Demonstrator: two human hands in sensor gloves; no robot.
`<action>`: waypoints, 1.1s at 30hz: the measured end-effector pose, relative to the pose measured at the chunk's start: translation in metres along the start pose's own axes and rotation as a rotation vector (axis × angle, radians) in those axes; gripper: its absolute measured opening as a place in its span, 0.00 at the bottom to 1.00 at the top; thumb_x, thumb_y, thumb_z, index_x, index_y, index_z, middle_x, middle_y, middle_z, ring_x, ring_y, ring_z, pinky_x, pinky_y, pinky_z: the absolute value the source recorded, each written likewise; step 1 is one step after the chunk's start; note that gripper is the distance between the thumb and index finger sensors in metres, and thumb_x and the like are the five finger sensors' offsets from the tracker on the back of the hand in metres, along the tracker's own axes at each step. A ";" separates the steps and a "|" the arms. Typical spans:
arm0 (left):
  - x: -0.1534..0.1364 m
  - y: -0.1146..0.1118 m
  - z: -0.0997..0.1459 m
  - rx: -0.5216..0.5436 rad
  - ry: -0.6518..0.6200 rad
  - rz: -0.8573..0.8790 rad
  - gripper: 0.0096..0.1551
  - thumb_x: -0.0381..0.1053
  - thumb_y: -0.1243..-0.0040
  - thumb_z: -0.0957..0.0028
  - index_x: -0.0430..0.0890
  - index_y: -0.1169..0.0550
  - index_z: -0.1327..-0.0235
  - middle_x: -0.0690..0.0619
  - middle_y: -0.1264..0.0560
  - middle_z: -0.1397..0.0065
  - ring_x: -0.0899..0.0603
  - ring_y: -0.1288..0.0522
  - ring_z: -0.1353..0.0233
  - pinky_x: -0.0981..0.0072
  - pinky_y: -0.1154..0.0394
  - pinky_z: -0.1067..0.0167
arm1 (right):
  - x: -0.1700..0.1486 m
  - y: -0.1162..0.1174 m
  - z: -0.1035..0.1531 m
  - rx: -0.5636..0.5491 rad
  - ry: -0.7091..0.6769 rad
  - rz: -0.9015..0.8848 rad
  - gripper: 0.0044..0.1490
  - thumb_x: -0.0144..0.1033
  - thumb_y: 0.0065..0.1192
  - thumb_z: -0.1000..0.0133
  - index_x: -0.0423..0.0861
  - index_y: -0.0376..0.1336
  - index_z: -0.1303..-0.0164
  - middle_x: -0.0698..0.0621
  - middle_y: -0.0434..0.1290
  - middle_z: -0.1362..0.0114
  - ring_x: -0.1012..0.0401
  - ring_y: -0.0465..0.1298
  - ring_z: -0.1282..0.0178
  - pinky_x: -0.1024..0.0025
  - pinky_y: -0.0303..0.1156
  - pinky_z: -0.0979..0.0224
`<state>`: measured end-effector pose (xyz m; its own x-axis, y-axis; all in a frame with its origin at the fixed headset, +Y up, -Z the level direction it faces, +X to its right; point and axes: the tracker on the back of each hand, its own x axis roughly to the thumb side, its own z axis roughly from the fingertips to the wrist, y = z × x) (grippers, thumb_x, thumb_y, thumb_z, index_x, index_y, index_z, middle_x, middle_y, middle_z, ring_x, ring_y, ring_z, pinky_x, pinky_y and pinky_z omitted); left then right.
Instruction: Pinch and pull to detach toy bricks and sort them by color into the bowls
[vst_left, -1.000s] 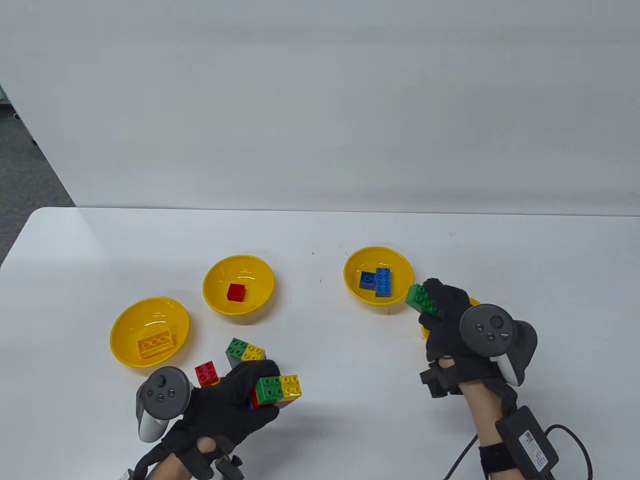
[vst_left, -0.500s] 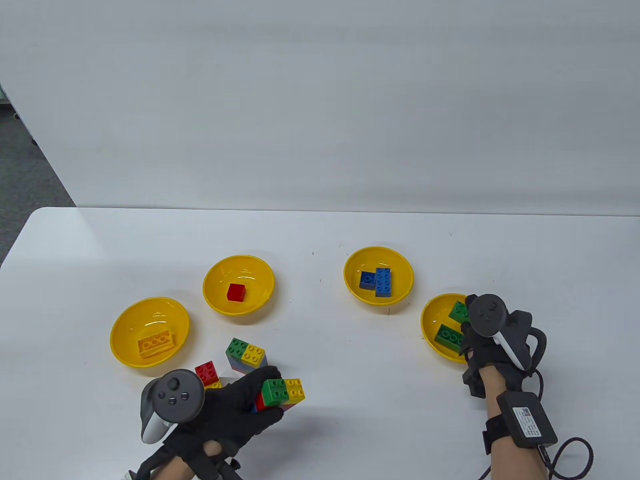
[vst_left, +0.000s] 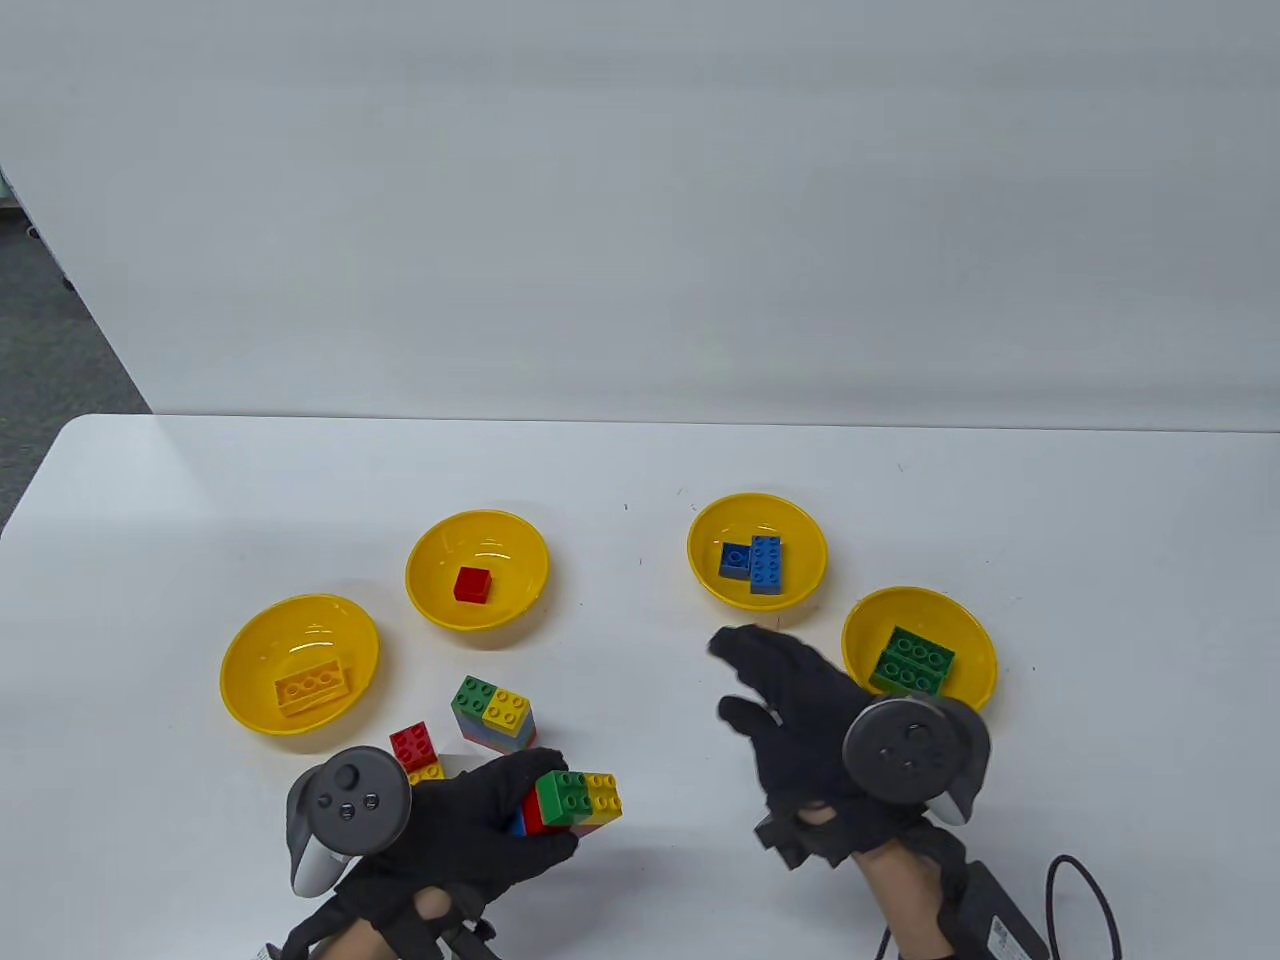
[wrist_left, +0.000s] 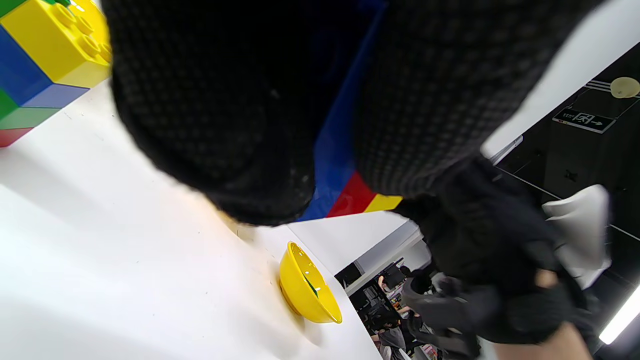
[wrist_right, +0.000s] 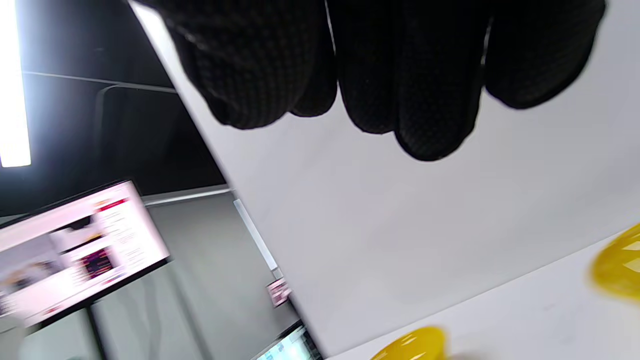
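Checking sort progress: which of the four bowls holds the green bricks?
The rightmost bowl, nearest the right hand, holds the green bricks. The others hold blue, red and yellow.

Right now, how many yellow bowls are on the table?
4. Far-left bowl holds a yellow brick, the next bowl a red one, the third bowl blue bricks, the far-right bowl green bricks. None seems hidden.

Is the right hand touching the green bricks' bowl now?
Apart. Table view: the right hand, open and empty, sits left of the bowl, with white table between them.
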<state>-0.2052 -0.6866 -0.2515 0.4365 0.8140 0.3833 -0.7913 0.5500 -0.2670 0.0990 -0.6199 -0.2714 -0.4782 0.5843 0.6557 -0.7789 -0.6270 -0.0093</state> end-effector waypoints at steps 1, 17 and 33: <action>0.000 0.000 0.000 0.005 0.001 -0.006 0.41 0.51 0.11 0.62 0.38 0.21 0.38 0.32 0.17 0.38 0.39 0.07 0.60 0.59 0.09 0.67 | 0.009 0.010 0.001 0.048 -0.028 -0.027 0.38 0.37 0.72 0.57 0.41 0.68 0.35 0.35 0.74 0.32 0.38 0.80 0.41 0.31 0.72 0.41; 0.002 -0.025 -0.005 -0.112 -0.018 -0.009 0.39 0.53 0.13 0.60 0.36 0.19 0.40 0.30 0.16 0.42 0.39 0.06 0.61 0.59 0.08 0.69 | 0.036 0.081 0.022 0.004 -0.069 -0.031 0.33 0.32 0.68 0.69 0.40 0.76 0.52 0.37 0.82 0.47 0.41 0.85 0.54 0.34 0.77 0.45; -0.001 -0.027 -0.008 -0.187 -0.011 0.034 0.40 0.51 0.11 0.61 0.36 0.19 0.39 0.31 0.16 0.39 0.36 0.06 0.57 0.57 0.08 0.65 | 0.009 0.077 0.027 -0.029 0.177 -0.333 0.31 0.31 0.64 0.66 0.40 0.78 0.54 0.34 0.83 0.47 0.40 0.86 0.56 0.34 0.79 0.48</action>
<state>-0.1811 -0.7004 -0.2514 0.4054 0.8310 0.3810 -0.7119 0.5484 -0.4387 0.0456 -0.6769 -0.2461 -0.2576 0.8353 0.4857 -0.9134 -0.3744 0.1595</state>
